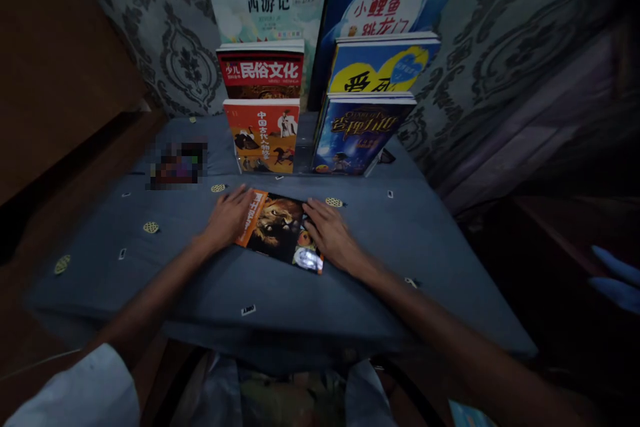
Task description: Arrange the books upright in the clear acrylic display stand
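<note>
A book with a lion on its dark cover and an orange strip [275, 225] lies turned sideways on the cloth-covered table [360, 307], slightly slanted. My left hand [228, 219] grips its left end, by the orange strip. At the opposite end, my right hand [332, 233] holds the book's edge, fingers reaching over the upper right corner. Both thumbs are hard to make out. Light glints off the cover near the lower right corner.
Beyond my hands, an orange book [265, 140] and a blue book [357, 137] stand in front rows of a rack. Behind them are a red book [265, 73], a yellow-and-blue book [380, 70] and taller books. A pixelated item [177, 161] lies at left. Patterned curtain [185, 47] hangs behind.
</note>
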Available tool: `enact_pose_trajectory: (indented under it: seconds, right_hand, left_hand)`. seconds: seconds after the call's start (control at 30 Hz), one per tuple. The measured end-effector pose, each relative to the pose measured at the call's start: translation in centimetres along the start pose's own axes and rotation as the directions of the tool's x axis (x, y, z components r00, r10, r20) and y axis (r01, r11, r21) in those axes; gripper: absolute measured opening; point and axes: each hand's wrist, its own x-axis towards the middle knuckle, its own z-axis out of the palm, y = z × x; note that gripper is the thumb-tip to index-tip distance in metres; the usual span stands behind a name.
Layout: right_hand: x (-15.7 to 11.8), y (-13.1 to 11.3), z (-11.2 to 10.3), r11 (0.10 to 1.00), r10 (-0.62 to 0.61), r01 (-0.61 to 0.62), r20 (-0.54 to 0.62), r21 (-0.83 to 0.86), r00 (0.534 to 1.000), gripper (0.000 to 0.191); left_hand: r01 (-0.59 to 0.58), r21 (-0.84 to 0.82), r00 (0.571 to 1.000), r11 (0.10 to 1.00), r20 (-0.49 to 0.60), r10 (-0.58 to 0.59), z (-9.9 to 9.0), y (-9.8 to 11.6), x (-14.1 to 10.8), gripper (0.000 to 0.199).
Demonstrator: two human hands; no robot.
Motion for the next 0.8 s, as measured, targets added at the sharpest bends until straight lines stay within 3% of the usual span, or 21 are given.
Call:
enact_pose_trajectory:
  seconds: [0.2,0.37,0.43,0.53,0.63,0.7,0.8]
  right_hand:
    - [-6.2,-6.4,-0.6,0.996,-0.015,0.013,-0.029,-0.090,0.999,0.044]
    - [-6.9,-8.3,-1.2,0.985,-0.078,0.076,-0.009,-0.153,0.997,0.045]
    - [-6.1,-8.2,-2.2,0.987,-0.078,0.078,0.008,-0.140,0.997,0.038]
    - [-4.1,-7.9,-4.0,0.993,-0.076,0.077,0.010,-0.089,0.997,0.028]
    - [-0.7,-8.3,-4.5,0.992,-0.126,0.126,0.003,-0.007,0.992,0.031]
    - [2.0,-8.6,-3.6,0.982,-0.185,0.184,0.027,0.038,0.982,0.036]
    - [6.0,-8.2,-0.6,0.968,-0.248,0.240,0.117,0.072,0.962,0.042]
  left_hand:
    - [-0.198,0.014,0.965,0.980,0.179,0.192,-1.3,2.1,5.4,0.054]
    - [-0.221,-0.065,0.955,0.973,0.189,0.229,-2.2,4.0,5.5,0.054]
    - [-0.186,-0.093,0.970,0.978,0.142,0.198,-2.6,3.8,4.5,0.050]
    - [-0.048,-0.066,0.999,0.997,-0.004,0.048,-3.4,3.2,2.2,0.043]
    - [0.133,0.022,0.982,0.991,-0.136,-0.128,-3.8,2.8,-0.1,0.035]
    - [0.202,0.075,0.969,0.977,-0.161,-0.188,-3.4,2.9,-1.3,0.032]
    - [0.212,0.089,0.969,0.973,-0.150,-0.197,-2.2,3.0,-2.4,0.029]
